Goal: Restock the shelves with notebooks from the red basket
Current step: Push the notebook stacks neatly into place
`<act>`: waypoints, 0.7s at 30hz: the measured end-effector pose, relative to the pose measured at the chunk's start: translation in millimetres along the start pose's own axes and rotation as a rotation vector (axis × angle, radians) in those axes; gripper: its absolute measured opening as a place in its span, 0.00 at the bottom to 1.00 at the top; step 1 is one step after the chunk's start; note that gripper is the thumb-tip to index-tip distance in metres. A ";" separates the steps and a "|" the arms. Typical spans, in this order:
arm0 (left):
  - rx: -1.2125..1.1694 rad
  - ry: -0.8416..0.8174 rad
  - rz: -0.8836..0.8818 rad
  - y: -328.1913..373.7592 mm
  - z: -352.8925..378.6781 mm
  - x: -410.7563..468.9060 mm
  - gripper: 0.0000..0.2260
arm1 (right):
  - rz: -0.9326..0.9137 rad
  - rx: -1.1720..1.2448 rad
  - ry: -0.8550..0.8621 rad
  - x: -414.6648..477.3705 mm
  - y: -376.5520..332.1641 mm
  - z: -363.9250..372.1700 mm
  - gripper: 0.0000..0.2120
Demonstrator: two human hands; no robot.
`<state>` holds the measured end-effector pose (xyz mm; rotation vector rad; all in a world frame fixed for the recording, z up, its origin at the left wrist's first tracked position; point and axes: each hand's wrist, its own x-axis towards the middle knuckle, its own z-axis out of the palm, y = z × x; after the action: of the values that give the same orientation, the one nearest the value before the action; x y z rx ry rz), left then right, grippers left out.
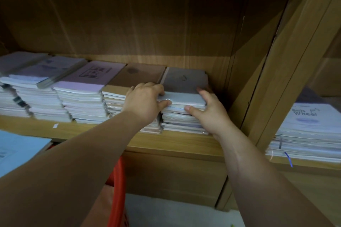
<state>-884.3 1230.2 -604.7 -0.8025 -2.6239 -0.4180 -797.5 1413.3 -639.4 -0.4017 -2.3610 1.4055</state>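
1. Red basket (118, 190): only the rim shows, low in view beneath the shelf; contents hidden.
2. Left hand (145, 101), right hand (208, 110): each clamped on a front corner of one grey notebook (184, 84), fingers over and thumbs at the front edge.
3. The grey notebook lies atop the end stack (181, 121), beside the compartment's right wall. Risk (a judgement): an uneven push could skew it or drag the glossy copies beneath forward off the edge.
4. Shelf (175, 143): pale wood laminate, stacks in a row; darker back panel (147, 24); further stack (310, 134) in the next bay.

Hands (145, 101) (209, 111) around top grey notebook (184, 84)
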 end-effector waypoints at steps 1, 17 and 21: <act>0.005 -0.002 0.009 0.2 1.3 -0.5 0.16 | -0.005 0.003 0.013 -2.4 1.1 0.5 0.41; 0.180 -0.095 0.096 2.0 15.1 -5.1 0.29 | 0.123 0.340 0.091 -10.4 14.0 20.6 0.36; 0.134 -0.083 0.099 -1.6 -1.3 -25.3 0.34 | 0.102 0.225 0.366 -22.6 -9.5 22.2 0.49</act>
<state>-865.4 1216.5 -614.5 -0.9185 -2.6402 -0.1832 -787.7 1382.0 -644.4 -0.6604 -1.8941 1.4784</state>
